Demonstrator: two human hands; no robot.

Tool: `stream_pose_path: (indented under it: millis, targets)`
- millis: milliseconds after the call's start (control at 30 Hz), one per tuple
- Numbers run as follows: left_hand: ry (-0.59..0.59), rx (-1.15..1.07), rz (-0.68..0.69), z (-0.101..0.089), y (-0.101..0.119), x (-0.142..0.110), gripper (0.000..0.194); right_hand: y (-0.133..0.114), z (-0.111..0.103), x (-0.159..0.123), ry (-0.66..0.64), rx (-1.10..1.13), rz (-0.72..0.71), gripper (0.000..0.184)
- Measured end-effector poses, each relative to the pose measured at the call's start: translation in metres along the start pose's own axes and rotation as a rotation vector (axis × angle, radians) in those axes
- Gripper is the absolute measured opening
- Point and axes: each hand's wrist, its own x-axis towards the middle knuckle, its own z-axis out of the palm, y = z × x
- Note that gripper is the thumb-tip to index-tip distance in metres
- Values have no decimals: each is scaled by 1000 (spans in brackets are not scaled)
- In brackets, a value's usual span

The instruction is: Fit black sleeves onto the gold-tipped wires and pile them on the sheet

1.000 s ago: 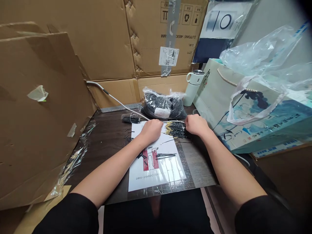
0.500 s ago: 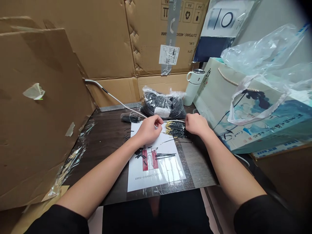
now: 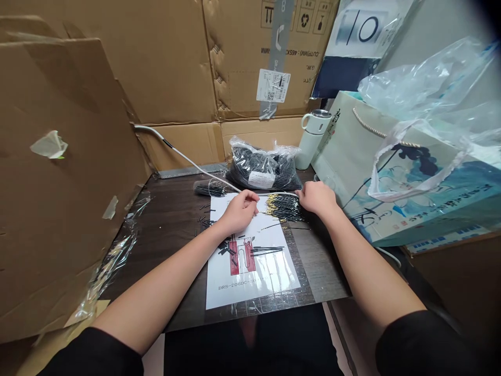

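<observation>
A dense row of thin black wires with gold tips [image 3: 282, 207] lies across the upper part of a printed sheet [image 3: 270, 277] and the table. My right hand [image 3: 318, 197] is closed at the right end of this row, its fingertips on the wire ends and partly hidden. Left of the gold tips is my left hand [image 3: 239, 211], loosely curled over the sheet. Its thumb and forefinger are apart, with nothing plainly visible between them. Several longer black pieces [image 3: 268, 250] and short black tube pieces [image 3: 226, 247] lie lower on the sheet.
Behind the wires sit a clear bag of black pieces [image 3: 262, 166], a white cable [image 3: 191, 163] and a pale flask [image 3: 312, 138]. A black bundle [image 3: 209, 188] lies at left. Cardboard [image 3: 58, 183] walls the left; a paper gift bag [image 3: 422, 177] stands right.
My left thumb and forefinger have parted a little, and the hand has shifted slightly left. My right hand stays at the wires' right end. The view has tilted slightly.
</observation>
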Motion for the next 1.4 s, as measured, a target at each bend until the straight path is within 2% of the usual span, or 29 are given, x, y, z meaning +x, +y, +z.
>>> stream_pose_path:
  millis: [133, 267, 433, 600, 900, 1000, 1067, 1133, 1233, 1300, 1367, 1400]
  targets:
    - [6, -67, -10, 3, -2, 1, 12, -2, 1, 3, -12, 33, 53, 51]
    - [12, -33, -16, 4, -3, 1, 14, -5, 1, 3, -19, 62, 78, 45]
    - [24, -20, -18, 5, -4, 0, 13, -9, 1, 2, -24, 74, 71, 44]
    - [25, -114, -43, 5, -4, 1, 12, -7, 1, 0, -29, 75, 39, 42]
    - [30, -173, -25, 5, -7, 3, 11, -10, -7, -12, 47, 88, 26, 37]
    - [57, -146, -13, 4, -7, 1, 10, -13, -10, -18, 90, 85, -21, 33]
    - [93, -40, 29, 3, -6, -1, 10, -15, -13, -24, 119, 114, -112, 29]
    - [109, 117, 96, 1, -3, -5, 15, -18, -16, -31, 95, 203, -298, 22]
    - [98, 288, 229, -6, 7, -9, 22, -23, -20, -44, -117, 456, -685, 15]
    - [91, 392, 321, -15, 19, -12, 22, -26, -22, -51, -248, 585, -855, 11]
    - [2, 563, 347, -27, 35, -16, 15, -29, -24, -57, -309, 602, -953, 9]
    - [-87, 622, 332, -34, 43, -19, 10, -31, -25, -59, -319, 583, -980, 7]
